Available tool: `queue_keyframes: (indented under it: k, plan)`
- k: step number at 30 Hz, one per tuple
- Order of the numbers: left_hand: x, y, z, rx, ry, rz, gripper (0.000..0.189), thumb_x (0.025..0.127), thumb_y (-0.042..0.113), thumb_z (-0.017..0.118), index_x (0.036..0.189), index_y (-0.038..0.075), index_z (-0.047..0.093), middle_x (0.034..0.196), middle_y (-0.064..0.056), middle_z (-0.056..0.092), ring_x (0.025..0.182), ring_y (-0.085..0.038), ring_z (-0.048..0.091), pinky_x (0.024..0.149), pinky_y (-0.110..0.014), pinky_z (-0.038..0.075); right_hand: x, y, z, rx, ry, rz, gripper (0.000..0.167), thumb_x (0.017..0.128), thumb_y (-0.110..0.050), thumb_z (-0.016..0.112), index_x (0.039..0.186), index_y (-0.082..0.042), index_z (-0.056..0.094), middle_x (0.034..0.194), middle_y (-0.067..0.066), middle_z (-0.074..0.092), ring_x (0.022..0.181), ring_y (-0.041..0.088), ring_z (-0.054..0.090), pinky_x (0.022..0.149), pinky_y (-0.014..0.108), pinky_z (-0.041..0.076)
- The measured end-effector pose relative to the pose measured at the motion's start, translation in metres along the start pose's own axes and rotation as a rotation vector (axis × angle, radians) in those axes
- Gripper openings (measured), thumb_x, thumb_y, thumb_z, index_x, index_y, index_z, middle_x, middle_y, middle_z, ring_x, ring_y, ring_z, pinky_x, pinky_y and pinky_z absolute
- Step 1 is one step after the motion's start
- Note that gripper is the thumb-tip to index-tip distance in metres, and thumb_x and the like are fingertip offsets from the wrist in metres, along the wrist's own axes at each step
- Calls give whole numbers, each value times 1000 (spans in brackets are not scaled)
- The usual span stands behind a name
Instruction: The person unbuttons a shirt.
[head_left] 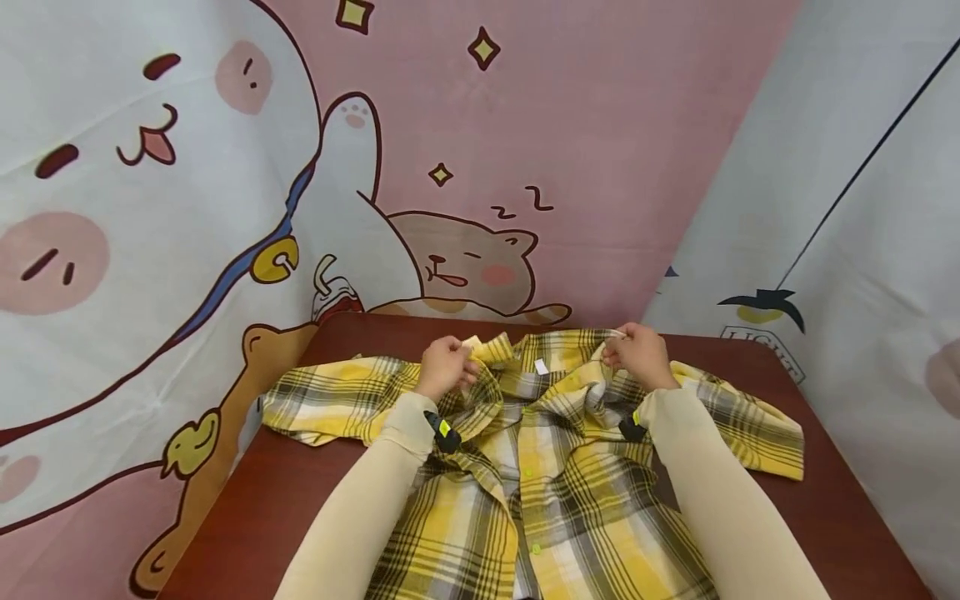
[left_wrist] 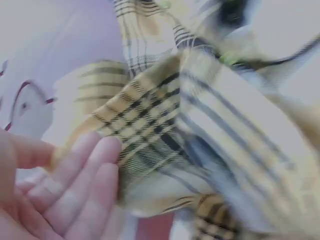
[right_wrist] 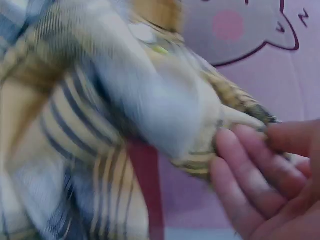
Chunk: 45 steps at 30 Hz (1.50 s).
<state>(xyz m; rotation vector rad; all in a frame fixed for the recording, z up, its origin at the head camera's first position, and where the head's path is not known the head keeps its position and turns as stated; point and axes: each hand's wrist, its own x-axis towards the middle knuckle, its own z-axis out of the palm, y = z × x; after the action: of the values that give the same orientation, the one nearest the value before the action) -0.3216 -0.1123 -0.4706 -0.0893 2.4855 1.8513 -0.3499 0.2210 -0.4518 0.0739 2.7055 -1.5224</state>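
A yellow, grey and white plaid shirt lies face up with its sleeves spread to both sides and its front partly open. My left hand pinches the shirt near the left of the collar; the left wrist view shows the thumb and fingers at the cloth's edge. On the other side my right hand pinches the shoulder area beside the collar, and in the right wrist view its fingertips close on a fold. A white label shows inside the neck. Green buttons run down the front placket.
The shirt lies on a dark red-brown table. Behind the table hangs a pink and white cartoon-printed cloth, close to its back edge. More printed cloth stands along the right side.
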Motion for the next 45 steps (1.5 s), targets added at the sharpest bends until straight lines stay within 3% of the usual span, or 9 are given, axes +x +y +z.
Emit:
queue_keyframes:
  k: [5, 7, 10, 13, 16, 23, 31, 41, 45]
  plan:
    - [14, 15, -11, -173, 93, 194, 21, 103, 20, 51, 113, 2, 56, 111, -18, 67, 104, -33, 64, 88, -44, 49, 1, -22, 9, -52, 121, -179, 29, 102, -18, 53, 128, -5, 55, 108, 20, 64, 73, 25, 61, 60, 38, 50]
    - [17, 16, -10, -209, 49, 230, 28, 102, 19, 53, 125, 3, 51, 128, -19, 59, 118, -31, 57, 96, -45, 43, 2, -26, 13, -63, 76, -198, 42, 102, -19, 53, 143, -12, 43, 126, 22, 57, 81, 38, 59, 67, 45, 50]
    - [18, 7, -5, -186, -115, 158, 58, 100, 20, 57, 150, 12, 28, 151, -20, 34, 135, -35, 38, 105, -50, 34, 6, -21, 20, -109, -67, -182, 70, 102, -19, 53, 158, -23, 11, 152, 21, 33, 120, 46, 48, 91, 56, 43]
    - [15, -15, 3, -9, -275, 76, 83, 97, 25, 62, 157, 21, 4, 159, -17, 13, 142, -38, 23, 108, -54, 28, 6, -7, 31, -176, -197, -124, 85, 100, -20, 56, 156, -29, -7, 158, 19, 19, 129, 49, 38, 97, 61, 37]
    - [7, -38, 8, 228, -341, 90, 84, 96, 28, 63, 158, 18, 7, 159, -15, 17, 140, -37, 27, 106, -54, 32, -1, 11, 39, -221, -246, -91, 83, 99, -19, 57, 158, -22, -3, 158, 21, 18, 133, 47, 35, 98, 61, 36]
    - [-14, -66, 0, 688, -234, 320, 58, 95, 30, 65, 145, 9, 46, 146, -13, 44, 133, -37, 39, 107, -59, 26, -30, 37, 52, -341, -181, -216, 62, 98, -17, 59, 150, 0, 29, 145, 27, 39, 120, 44, 50, 93, 59, 42]
    - [-25, -94, -16, 997, -353, 92, 84, 85, 67, 58, 155, 35, 23, 162, -5, 9, 144, -43, -2, 101, -76, 1, -60, 66, 65, -722, -336, -277, 73, 95, -45, 59, 151, -5, 33, 153, 28, 24, 137, 54, 19, 100, 73, 19]
    - [-63, -66, -32, 967, -528, -35, 85, 86, 57, 65, 155, 29, 25, 162, -7, 6, 143, -47, -2, 98, -79, 9, -96, 69, 57, -789, -463, -234, 79, 92, -48, 63, 153, -11, 30, 157, 23, 17, 140, 51, 14, 97, 77, 16]
    - [-68, -67, -34, 981, -496, 57, 76, 88, 53, 65, 152, 25, 35, 159, -11, 20, 141, -48, 16, 99, -74, 20, -101, 69, 55, -759, -423, -255, 77, 92, -47, 63, 152, -10, 33, 155, 24, 23, 138, 51, 20, 96, 76, 20]
